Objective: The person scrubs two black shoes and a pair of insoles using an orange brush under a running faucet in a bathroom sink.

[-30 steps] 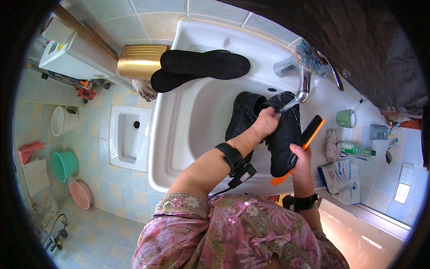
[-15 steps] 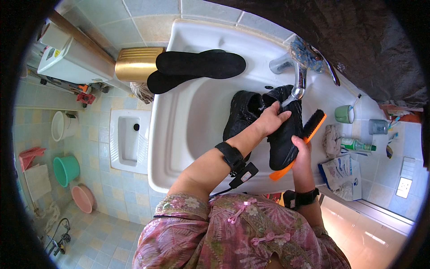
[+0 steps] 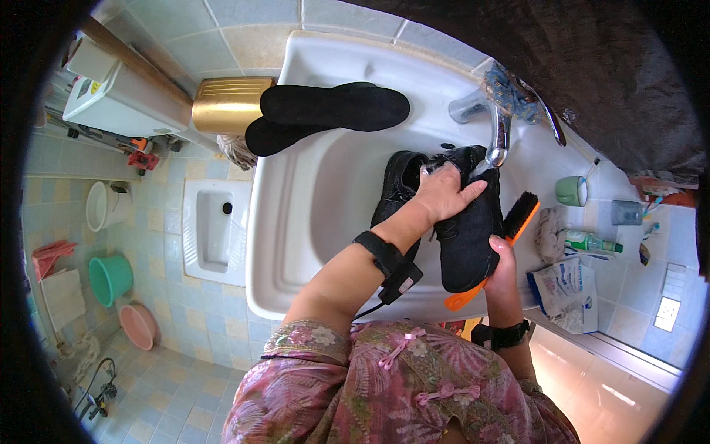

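Observation:
In the white sink [image 3: 285, 244], a wet black shoe [image 3: 467, 255] lies under the tap [image 3: 499, 140], and water runs onto it near its opening. My left hand [image 3: 447, 194] grips this shoe around its collar, thumb stretched across the upper; the fingertips are partly hidden in the opening. My right hand [image 3: 503, 265] holds an orange scrubbing brush [image 3: 526, 209] with black bristles, its thumb beside the toe half of the shoe. The brush handle passes partly beneath the shoe. Left of it, a second black shoe [image 3: 393, 181] is partly behind my left forearm.
Two black insoles [image 3: 340, 107] overlap across the sink's far left rim. A green cup [image 3: 569, 191], a green tube [image 3: 592, 240], a grey cloth [image 3: 549, 233] and a plastic packet [image 3: 563, 292] sit along the right side. A dark sheet [image 3: 592, 66] hangs at the upper right.
My left hand has slid slightly left toward the shoe's opening, its fingers now at the collar. The held shoe has shifted and turned a little, its toe lower. My right hand still holds the brush.

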`<state>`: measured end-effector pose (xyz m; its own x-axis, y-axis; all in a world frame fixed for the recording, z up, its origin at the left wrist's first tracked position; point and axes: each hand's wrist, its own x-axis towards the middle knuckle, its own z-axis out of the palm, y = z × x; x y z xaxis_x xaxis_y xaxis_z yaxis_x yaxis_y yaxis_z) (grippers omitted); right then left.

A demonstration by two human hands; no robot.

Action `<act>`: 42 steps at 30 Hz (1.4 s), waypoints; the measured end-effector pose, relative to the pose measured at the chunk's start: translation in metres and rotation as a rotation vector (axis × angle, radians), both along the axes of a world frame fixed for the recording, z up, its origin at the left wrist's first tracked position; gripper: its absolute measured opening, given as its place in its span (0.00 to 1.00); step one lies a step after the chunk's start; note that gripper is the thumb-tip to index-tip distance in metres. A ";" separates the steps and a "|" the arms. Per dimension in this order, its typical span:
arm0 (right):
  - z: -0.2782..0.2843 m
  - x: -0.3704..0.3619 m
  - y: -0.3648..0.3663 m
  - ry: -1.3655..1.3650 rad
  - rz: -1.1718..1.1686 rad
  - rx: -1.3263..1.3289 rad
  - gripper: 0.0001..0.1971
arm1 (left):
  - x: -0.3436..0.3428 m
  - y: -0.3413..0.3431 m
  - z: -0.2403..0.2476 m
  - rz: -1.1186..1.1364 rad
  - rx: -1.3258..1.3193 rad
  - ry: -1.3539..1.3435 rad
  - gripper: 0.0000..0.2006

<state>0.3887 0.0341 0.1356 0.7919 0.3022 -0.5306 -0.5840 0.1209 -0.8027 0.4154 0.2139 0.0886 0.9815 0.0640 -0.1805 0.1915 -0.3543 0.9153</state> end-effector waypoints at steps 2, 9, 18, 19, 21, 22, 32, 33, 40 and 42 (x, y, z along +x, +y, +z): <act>0.000 0.000 0.000 -0.012 0.023 0.011 0.27 | 0.000 -0.002 0.003 -0.081 0.137 0.038 0.35; 0.002 0.008 -0.006 -0.020 -0.063 0.161 0.27 | -0.012 -0.017 0.011 -0.087 0.101 -0.111 0.25; 0.000 0.005 -0.004 0.000 0.077 0.090 0.28 | 0.007 -0.011 0.006 -0.073 0.117 0.086 0.47; 0.003 0.004 0.001 0.018 0.060 0.057 0.28 | 0.008 -0.011 0.007 -0.043 0.104 0.108 0.47; 0.000 0.002 -0.003 -0.011 0.060 0.067 0.29 | 0.010 -0.009 0.007 -0.142 0.068 0.167 0.47; -0.002 0.003 -0.007 -0.040 0.048 0.075 0.29 | 0.010 -0.007 0.013 -0.252 0.032 0.225 0.47; -0.010 0.016 -0.034 -0.042 0.037 0.182 0.30 | -0.010 -0.018 0.030 -0.099 0.091 -0.148 0.37; -0.009 0.014 -0.033 -0.043 0.036 0.181 0.30 | -0.001 -0.009 0.033 -0.114 0.039 0.016 0.42; -0.004 0.012 -0.030 -0.078 0.035 0.140 0.32 | -0.007 -0.030 0.009 -0.110 0.071 -0.096 0.38; -0.004 0.024 -0.035 0.026 0.112 0.310 0.32 | -0.022 -0.040 0.020 -0.101 0.098 -0.175 0.33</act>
